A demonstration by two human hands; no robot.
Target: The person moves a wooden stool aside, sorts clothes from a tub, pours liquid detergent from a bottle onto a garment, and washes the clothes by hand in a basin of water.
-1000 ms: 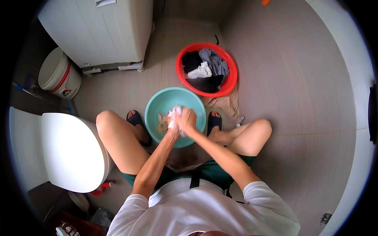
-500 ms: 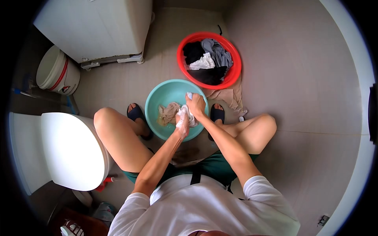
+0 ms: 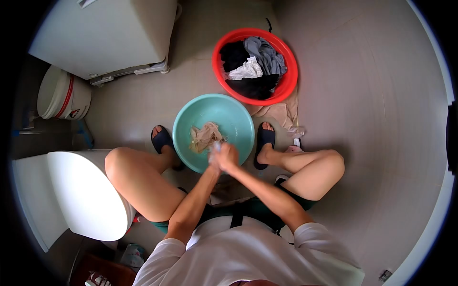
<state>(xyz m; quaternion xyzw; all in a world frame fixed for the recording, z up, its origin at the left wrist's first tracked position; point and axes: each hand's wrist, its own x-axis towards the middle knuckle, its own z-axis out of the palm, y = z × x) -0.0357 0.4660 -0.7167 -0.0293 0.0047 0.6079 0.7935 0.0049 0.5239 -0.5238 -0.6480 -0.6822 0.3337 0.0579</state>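
Note:
My left hand point(image 3: 214, 161) and my right hand point(image 3: 228, 156) are pressed together over the near side of a turquoise basin point(image 3: 241, 112). The left fingers are closed around a soapy pale cloth, now mostly hidden by the right hand. My right hand is closed too, with a small whitish-blue thing point(image 3: 217, 145) showing at its fingers; blur hides what it is. Just beyond the hands, a wet beige cloth point(image 3: 206, 135) lies crumpled in the basin.
A red basin point(image 3: 291, 71) holding black, grey and white clothes stands beyond, right of the turquoise one. Beige fabric point(image 3: 279, 114) lies beside it on the floor. A white toilet point(image 3: 88, 195), a white bucket point(image 3: 78, 97) and a white appliance point(image 3: 114, 38) are at left.
My right hand has come down and left onto my left hand, and both are nearer my body. The pale cloth seen between them is now mostly covered. The view has shifted slightly.

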